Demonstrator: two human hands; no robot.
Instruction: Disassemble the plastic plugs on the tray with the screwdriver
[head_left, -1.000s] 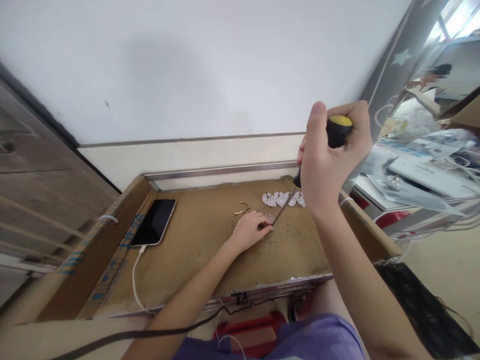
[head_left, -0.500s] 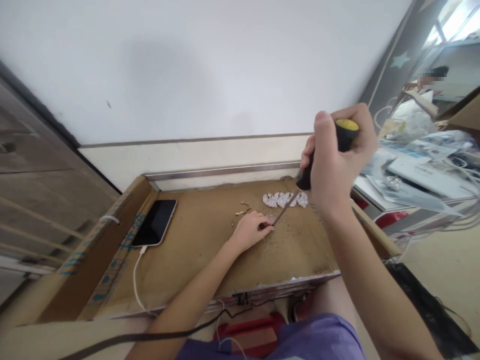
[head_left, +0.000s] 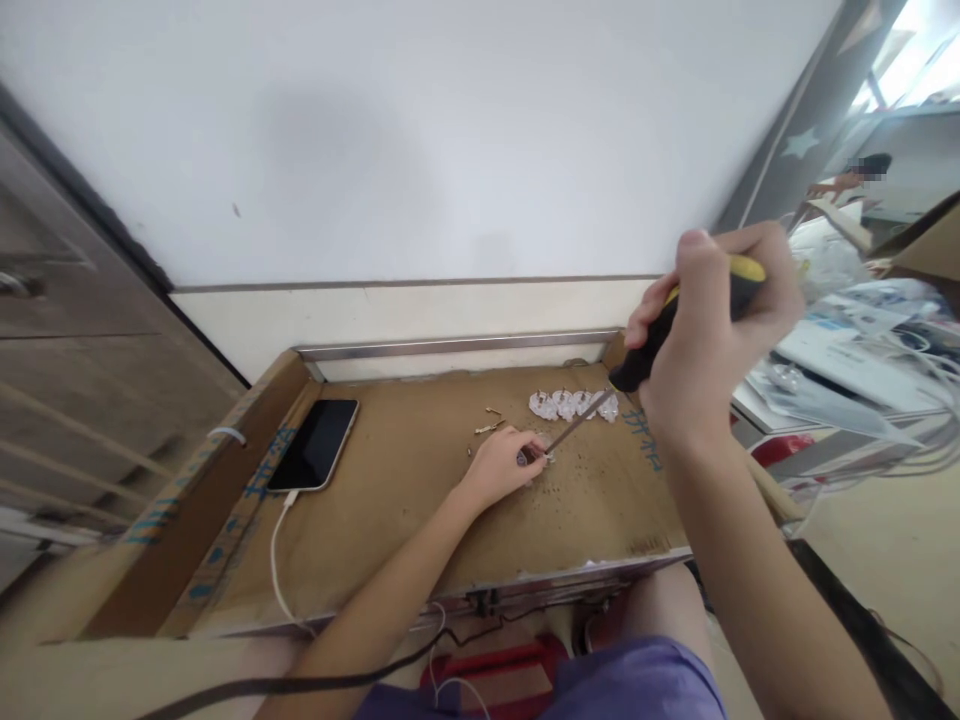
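My right hand is wrapped round the black and yellow handle of a screwdriver, raised above the right side of the cardboard surface. The shaft slants down and left, its tip at the fingertips of my left hand. Those fingers pinch a small clear plastic piece, mostly hidden by them, low over the cardboard. Just beyond stands a row of several clear, flower-shaped pieces with metal pins on top. Some small brass-coloured parts lie left of the row, and dark specks are scattered near my left hand.
A phone with a white charging cable lies at the left of the cardboard-lined tray. Behind rises a white wall. At right, a cluttered table holds bags and wires; another person is in the background.
My right hand has swung right and tilted the screwdriver lower, its tip staying by my left fingertips. My left hand has barely moved; the whole view has shifted slightly.
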